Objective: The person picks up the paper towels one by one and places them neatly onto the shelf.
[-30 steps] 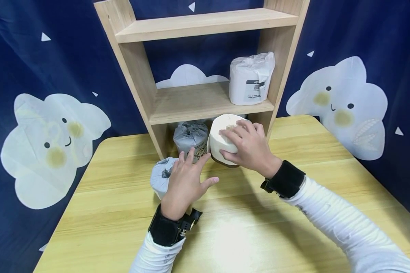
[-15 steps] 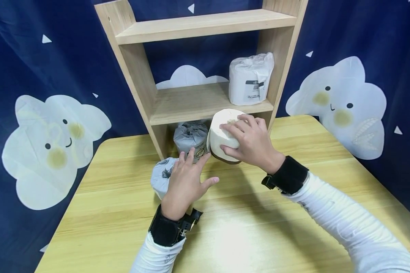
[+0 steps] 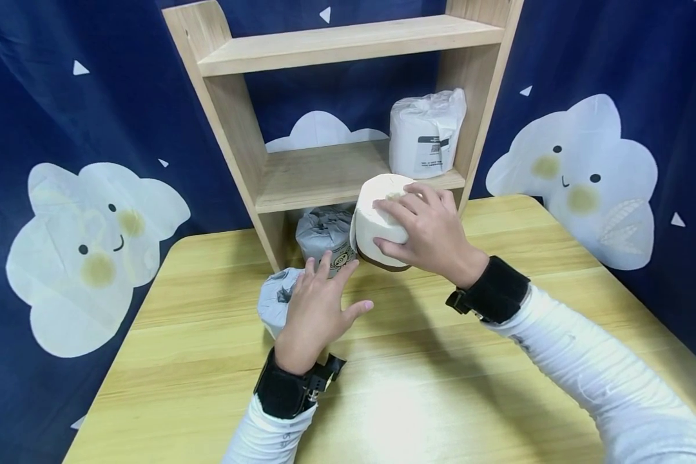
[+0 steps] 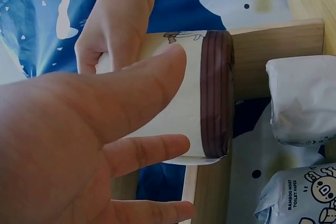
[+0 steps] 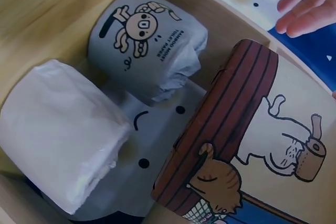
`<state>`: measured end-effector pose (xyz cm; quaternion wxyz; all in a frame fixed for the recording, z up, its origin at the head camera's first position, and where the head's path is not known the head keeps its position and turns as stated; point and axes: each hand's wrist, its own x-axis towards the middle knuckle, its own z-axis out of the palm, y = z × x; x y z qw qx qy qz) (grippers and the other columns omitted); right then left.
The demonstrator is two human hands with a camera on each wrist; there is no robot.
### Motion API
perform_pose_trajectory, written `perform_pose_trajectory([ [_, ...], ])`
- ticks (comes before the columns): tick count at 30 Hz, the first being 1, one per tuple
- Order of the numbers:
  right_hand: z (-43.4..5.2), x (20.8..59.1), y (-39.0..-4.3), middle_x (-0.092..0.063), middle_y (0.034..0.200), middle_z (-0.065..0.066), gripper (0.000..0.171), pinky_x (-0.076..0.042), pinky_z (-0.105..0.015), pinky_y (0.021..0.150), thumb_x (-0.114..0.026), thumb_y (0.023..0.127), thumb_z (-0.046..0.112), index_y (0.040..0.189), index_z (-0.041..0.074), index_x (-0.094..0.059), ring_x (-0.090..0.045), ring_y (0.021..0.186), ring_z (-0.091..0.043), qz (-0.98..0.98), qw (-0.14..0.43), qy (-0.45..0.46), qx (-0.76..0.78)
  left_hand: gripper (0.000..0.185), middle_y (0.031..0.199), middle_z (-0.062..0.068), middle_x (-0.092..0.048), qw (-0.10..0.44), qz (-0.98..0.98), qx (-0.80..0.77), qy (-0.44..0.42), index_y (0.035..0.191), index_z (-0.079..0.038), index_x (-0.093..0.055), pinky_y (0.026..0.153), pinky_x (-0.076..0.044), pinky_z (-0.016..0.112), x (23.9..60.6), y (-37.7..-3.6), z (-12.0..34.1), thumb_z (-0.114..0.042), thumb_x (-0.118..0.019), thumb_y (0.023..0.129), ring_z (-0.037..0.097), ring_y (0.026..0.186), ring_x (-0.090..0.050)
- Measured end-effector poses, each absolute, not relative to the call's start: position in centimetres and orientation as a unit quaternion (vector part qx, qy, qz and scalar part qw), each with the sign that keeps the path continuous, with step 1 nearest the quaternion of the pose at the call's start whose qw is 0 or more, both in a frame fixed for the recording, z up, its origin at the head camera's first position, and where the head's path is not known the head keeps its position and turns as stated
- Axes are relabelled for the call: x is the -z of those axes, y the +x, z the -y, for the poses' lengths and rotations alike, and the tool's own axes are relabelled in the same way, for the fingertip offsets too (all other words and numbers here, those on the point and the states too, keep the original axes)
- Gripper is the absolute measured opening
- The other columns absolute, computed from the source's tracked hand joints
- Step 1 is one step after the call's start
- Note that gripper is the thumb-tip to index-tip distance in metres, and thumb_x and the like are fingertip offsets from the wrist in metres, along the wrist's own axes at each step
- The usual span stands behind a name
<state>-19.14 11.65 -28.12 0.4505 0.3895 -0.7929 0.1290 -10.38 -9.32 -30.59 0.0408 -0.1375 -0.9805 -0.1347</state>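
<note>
My right hand (image 3: 408, 225) grips a cream-wrapped paper roll (image 3: 371, 216) with a brown band, held off the table in front of the wooden shelf unit (image 3: 319, 174). The right wrist view shows the cat print on this cream roll (image 5: 257, 140). My left hand (image 3: 319, 303) is spread with straight fingers over a grey-wrapped roll (image 3: 272, 303) on the table. From the left wrist I see the cream roll (image 4: 210, 93) just beyond those flat fingers (image 4: 136, 150).
A second grey roll (image 3: 323, 232) with a pig print and a white roll (image 5: 58, 140) stand in the shelf's bottom compartment. Another white wrapped roll (image 3: 426, 132) stands at the right of the middle shelf. The wooden table (image 3: 417, 386) stretches towards me.
My right hand has lifted the cream roll a little, up to about the level of the middle shelf's edge. The left hand has stayed where it was.
</note>
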Motion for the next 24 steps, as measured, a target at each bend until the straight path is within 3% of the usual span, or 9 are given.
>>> perform_pose_trajectory([
  [24,-11.5,25.2,-19.1,-0.068,0.102,-0.016,0.053,-0.039,-0.057,0.072,-0.079,0.074,0.041,0.114,0.007,-0.069,-0.055,0.106,-0.040,0.789,0.463,0.382,-0.133,0.072,0.154,0.024,-0.026,0.037,0.979,0.149,-0.137,0.147,-0.023,-0.045,0.111,-0.020,0.058,30.4,-10.2,9.4,-0.054,-0.066,0.086,0.050,0.139,-0.021],
])
